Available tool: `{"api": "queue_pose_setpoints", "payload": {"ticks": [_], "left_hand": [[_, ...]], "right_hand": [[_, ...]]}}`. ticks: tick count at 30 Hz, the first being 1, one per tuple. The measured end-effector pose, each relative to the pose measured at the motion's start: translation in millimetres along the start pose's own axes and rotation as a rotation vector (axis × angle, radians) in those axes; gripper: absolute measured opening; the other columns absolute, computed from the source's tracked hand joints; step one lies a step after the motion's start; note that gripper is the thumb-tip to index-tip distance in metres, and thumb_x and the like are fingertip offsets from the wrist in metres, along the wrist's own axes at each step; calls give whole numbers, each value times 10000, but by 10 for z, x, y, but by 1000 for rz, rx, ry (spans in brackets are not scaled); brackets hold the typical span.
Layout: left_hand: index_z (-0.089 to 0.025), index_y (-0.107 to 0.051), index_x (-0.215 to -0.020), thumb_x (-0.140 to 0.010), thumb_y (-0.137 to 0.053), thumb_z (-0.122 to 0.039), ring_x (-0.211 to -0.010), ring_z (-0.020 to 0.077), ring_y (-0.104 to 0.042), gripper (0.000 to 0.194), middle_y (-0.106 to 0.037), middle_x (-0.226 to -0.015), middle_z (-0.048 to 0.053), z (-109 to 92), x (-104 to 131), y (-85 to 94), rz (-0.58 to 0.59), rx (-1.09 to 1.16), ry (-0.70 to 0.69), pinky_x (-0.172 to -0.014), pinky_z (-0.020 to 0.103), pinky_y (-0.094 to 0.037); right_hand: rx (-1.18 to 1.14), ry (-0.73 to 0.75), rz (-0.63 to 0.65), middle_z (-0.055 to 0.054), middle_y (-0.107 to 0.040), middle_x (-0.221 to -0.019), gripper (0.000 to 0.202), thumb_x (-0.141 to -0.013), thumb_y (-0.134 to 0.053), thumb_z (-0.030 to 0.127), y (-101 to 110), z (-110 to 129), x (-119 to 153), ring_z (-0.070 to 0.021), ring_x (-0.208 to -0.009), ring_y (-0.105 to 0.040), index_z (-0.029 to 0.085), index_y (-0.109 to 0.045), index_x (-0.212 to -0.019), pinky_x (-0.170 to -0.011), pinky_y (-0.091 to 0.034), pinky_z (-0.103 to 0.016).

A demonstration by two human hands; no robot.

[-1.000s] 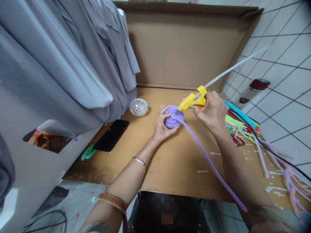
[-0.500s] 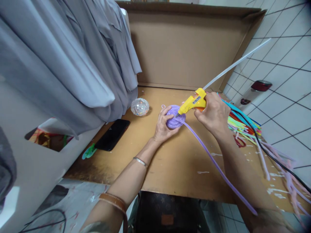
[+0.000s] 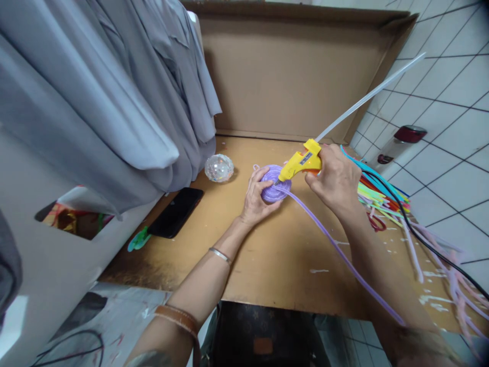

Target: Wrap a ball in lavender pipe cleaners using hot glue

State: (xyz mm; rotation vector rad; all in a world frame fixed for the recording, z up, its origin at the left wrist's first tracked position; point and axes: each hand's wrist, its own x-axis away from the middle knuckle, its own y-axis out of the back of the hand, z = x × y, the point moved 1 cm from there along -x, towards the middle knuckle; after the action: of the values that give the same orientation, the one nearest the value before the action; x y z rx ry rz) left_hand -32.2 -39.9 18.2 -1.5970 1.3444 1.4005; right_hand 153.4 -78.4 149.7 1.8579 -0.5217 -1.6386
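My left hand (image 3: 256, 198) is closed around the near left side of a round coil of purple pipe cleaner (image 3: 281, 175). From the coil a loose purple length (image 3: 336, 247) trails down to the right, toward my right forearm. In my right hand (image 3: 338, 176) is a yellow hot glue gun (image 3: 303, 162), gripped by its handle. Its nozzle points down and left, at or just above the coil's upper face; whether it touches I cannot tell. A long clear glue stick (image 3: 370, 97) sticks out of the gun's back end.
A clear faceted bowl (image 3: 219, 168) and a black phone (image 3: 175, 212) lie left of my hands, beside a green clip (image 3: 139, 239). Colourful pipe cleaners (image 3: 384, 196), red-handled scissors (image 3: 377, 223) and a black cord (image 3: 397, 201) are at the right. Cardboard (image 3: 290, 76) stands behind; grey cloth (image 3: 153, 102) hangs left.
Hardly anything differs. The glue gun and both hands hold nearly the same position on the coil, and the whole view has shifted very slightly.
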Motion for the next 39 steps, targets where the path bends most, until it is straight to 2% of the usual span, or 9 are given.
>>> {"api": "queue_pose_setpoints", "payload": {"ticks": [5, 10, 18, 24, 30, 33, 39], "left_hand": [[-314, -440, -1293, -763, -808, -293, -1401, 304, -490, 645, -491, -1458, 112, -7, -2, 7, 10, -22, 25, -1139, 643, -421], [-296, -448, -1286, -752, -808, -307, -1396, 318, -493, 645, -497, -1460, 124, -3, -2, 3, 10, -13, 14, -1133, 652, -415], [-295, -463, -1290, -728, -825, -285, -1397, 322, -490, 668, -498, -1451, 128, 8, 6, -9, -1, 1, 16, -1131, 658, -422], [-342, -461, -1308, -744, -812, -302, -1394, 328, -496, 665, -495, -1466, 109, -4, 1, -1, 19, 12, 35, -1120, 670, -424], [-300, -461, -1297, -749, -813, -323, -1398, 310, -495, 652, -500, -1457, 124, 11, 7, -7, 31, -15, 26, -1122, 617, -443], [-272, -457, -1277, -733, -828, -323, -1394, 319, -495, 661, -500, -1454, 142, 13, 9, -11, 32, -29, 23, -1115, 626, -440], [-333, -457, -1288, -725, -823, -289, -1397, 322, -494, 673, -501, -1456, 109, 7, 12, -17, 17, 5, 44, -1117, 657, -429]], "right_hand": [[8, 10, 4, -82, -637, -957, 258, -783, -552, 273, 23, 9, 0, -223, -786, -517, 200, -609, -1024, -595, -251, -317], [-6, 29, -16, -75, -635, -945, 245, -813, -530, 281, 24, 10, 7, -214, -774, -506, 205, -612, -1032, -603, -270, -320], [-28, 18, 37, -78, -633, -953, 206, -817, -557, 272, 81, 28, 1, -222, -804, -519, 217, -617, -1006, -611, -289, -324], [-45, 20, 34, -71, -624, -932, 240, -794, -545, 260, 66, 35, 3, -222, -801, -515, 215, -626, -1016, -596, -283, -317], [-54, 3, 93, -78, -620, -949, 228, -790, -558, 229, 103, 35, -7, -227, -819, -527, 211, -616, -1010, -613, -287, -320], [-49, 9, 84, -79, -625, -946, 238, -794, -561, 221, 118, 28, -5, -230, -834, -533, 211, -619, -1024, -620, -294, -320], [-35, 33, 60, -75, -640, -965, 267, -772, -553, 222, 116, 19, 0, -228, -815, -528, 220, -628, -1029, -610, -294, -322]]}}
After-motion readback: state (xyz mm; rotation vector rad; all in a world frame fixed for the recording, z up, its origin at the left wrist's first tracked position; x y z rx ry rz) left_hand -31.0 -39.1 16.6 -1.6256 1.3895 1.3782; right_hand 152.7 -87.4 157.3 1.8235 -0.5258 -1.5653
